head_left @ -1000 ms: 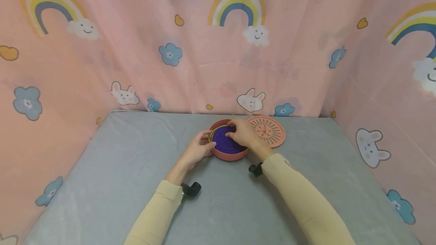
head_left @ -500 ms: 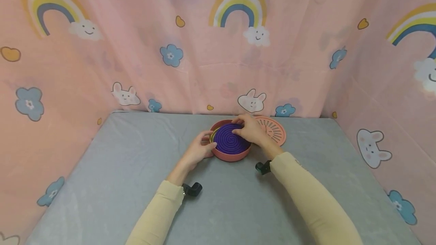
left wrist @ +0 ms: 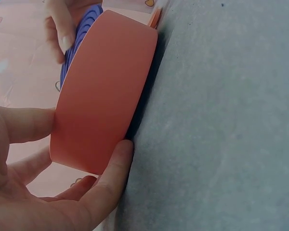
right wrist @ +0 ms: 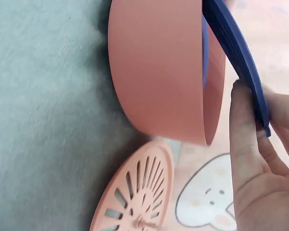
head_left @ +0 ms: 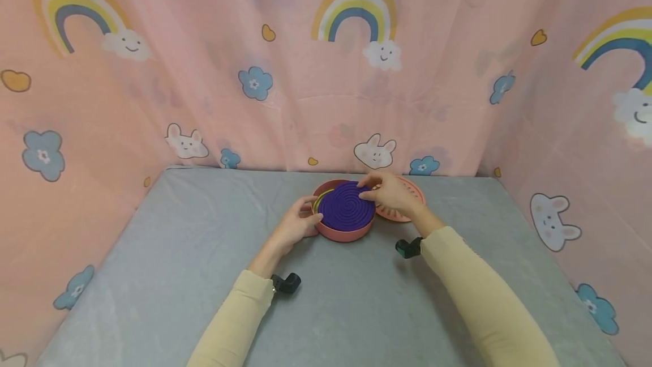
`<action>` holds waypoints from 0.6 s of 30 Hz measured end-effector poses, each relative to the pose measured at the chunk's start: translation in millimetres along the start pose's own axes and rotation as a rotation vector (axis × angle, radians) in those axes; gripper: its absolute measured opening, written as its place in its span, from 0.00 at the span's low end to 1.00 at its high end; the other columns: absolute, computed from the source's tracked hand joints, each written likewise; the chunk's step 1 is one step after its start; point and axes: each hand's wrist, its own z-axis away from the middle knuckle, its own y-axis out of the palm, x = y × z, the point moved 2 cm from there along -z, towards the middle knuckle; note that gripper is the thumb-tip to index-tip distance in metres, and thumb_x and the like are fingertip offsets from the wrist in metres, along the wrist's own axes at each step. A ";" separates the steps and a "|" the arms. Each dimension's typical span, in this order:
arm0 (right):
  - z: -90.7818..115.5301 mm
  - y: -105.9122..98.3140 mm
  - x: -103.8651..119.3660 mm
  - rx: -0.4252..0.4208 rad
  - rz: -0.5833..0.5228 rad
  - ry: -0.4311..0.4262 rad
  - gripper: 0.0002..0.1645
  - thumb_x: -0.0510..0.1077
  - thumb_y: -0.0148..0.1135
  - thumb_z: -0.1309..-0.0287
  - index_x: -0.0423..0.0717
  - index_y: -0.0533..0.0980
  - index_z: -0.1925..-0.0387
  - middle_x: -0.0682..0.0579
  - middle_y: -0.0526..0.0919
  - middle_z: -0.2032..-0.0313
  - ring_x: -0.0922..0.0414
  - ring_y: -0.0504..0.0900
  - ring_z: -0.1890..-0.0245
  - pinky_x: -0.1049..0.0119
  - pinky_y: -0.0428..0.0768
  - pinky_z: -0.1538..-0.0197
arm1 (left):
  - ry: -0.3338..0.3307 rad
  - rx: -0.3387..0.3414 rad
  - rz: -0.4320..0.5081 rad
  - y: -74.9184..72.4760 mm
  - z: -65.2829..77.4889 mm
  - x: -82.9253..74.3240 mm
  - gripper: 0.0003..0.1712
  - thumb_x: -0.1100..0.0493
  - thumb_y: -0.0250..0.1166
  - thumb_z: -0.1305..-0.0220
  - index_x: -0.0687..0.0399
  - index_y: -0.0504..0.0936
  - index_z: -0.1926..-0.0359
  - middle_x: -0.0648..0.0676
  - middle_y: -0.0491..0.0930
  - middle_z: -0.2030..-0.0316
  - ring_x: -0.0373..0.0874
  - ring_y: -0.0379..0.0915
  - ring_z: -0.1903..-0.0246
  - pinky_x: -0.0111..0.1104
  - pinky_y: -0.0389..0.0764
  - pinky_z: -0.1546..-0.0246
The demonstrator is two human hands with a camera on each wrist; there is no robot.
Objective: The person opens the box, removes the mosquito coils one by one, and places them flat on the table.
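Observation:
A round coral-pink box [head_left: 342, 235] stands on the table; my left hand [head_left: 294, 224] grips its left side. In the left wrist view, the fingers [left wrist: 106, 192] press its outer wall [left wrist: 106, 91] and reach its rim and base edge. My right hand [head_left: 392, 192] pinches the right edge of a purple mosquito coil [head_left: 346, 208], a flat spiral disc. The right wrist view has this coil [right wrist: 238, 53] tilted, its pinched edge lifted above the box rim. Beneath it, a yellow edge [head_left: 320, 200] shows inside the box; the rest of the contents is hidden.
A coral slotted lid [head_left: 415, 197] lies flat right of the box, partly behind my right hand. A grey cloth [head_left: 326, 310] covers the table. A pink patterned curtain [head_left: 305, 118] hangs along the back and sides.
My right hand has moved to the right, drawing the purple coil's right edge up and rightward out of the box. My left hand has stayed on the box.

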 end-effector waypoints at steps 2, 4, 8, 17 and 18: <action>4.6 -5.5 -2.3 -0.001 -0.019 0.000 0.17 0.42 0.68 0.34 0.42 0.81 0.46 0.42 0.75 0.40 0.43 0.73 0.39 0.47 0.77 0.40 | 0.005 0.001 -0.001 0.5 -0.1 0.3 0.30 0.64 0.62 0.28 0.57 0.66 0.28 0.68 0.64 0.34 0.59 0.71 0.39 0.43 0.85 0.50; 9.0 -10.8 -5.3 -0.004 -0.050 -0.003 0.18 0.42 0.68 0.34 0.41 0.81 0.45 0.41 0.71 0.34 0.42 0.73 0.38 0.47 0.78 0.41 | 0.007 0.001 0.001 0.6 -0.3 0.8 0.30 0.64 0.62 0.28 0.58 0.66 0.28 0.68 0.64 0.34 0.59 0.71 0.39 0.43 0.85 0.51; 17.3 -20.2 -11.1 -0.019 -0.111 0.000 0.19 0.42 0.67 0.34 0.38 0.80 0.45 0.41 0.65 0.28 0.42 0.75 0.42 0.54 0.84 0.49 | -0.001 -0.002 0.014 -0.3 -1.0 2.6 0.30 0.64 0.62 0.28 0.57 0.67 0.28 0.68 0.64 0.34 0.58 0.72 0.39 0.44 0.85 0.50; 38.1 -45.2 -28.2 -0.077 -0.123 0.051 0.18 0.42 0.67 0.34 0.38 0.80 0.46 0.39 0.77 0.46 0.47 0.77 0.53 0.64 0.83 0.60 | -0.012 -0.010 -0.029 -0.4 -1.1 2.3 0.30 0.62 0.63 0.27 0.54 0.67 0.28 0.66 0.65 0.34 0.58 0.71 0.38 0.42 0.85 0.51; 41.0 -48.2 -30.0 -0.081 -0.124 0.058 0.18 0.42 0.67 0.34 0.38 0.80 0.46 0.39 0.77 0.46 0.47 0.77 0.53 0.62 0.84 0.59 | -0.014 -0.010 -0.030 -0.2 -1.0 2.2 0.30 0.62 0.63 0.27 0.54 0.67 0.28 0.66 0.65 0.34 0.58 0.71 0.38 0.42 0.85 0.51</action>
